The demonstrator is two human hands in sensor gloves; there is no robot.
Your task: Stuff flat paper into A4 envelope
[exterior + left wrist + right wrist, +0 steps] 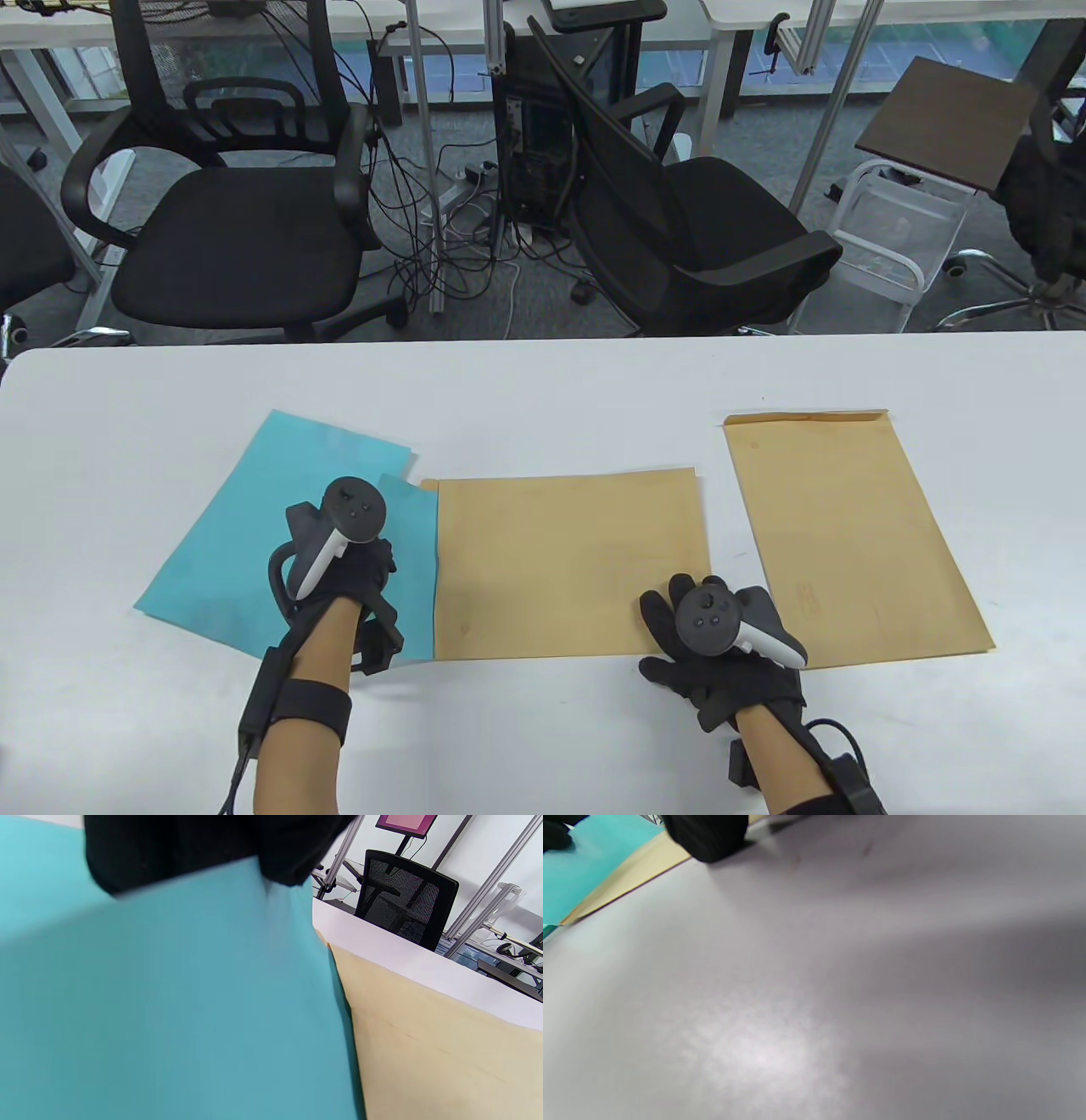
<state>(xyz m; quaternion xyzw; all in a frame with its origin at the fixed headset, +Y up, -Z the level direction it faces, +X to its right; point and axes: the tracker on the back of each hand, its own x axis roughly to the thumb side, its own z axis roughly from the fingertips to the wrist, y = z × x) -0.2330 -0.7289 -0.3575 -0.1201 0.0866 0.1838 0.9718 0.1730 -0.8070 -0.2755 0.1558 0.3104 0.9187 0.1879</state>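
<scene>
Left hand (339, 569) over teal paper (229, 543), fingers hidden, grip unclear

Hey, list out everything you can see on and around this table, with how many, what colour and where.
Blue paper: at least two overlapping sheets, turquoise, table's left, right edge meeting the middle envelope.
Middle envelope: one, brown, lying crosswise at the table's centre.
Right envelope: one, brown, lying lengthwise at the table's right, apart from the middle one.
Table: one, white.
Office chairs: at least two, black, behind the table.
Computer tower: one, black, on the floor among cables.
White cart: one, far right.
Left hand: black glove, rests on the blue paper.
Right hand: black glove, at the middle envelope's near right corner; its grip cannot be seen.
</scene>
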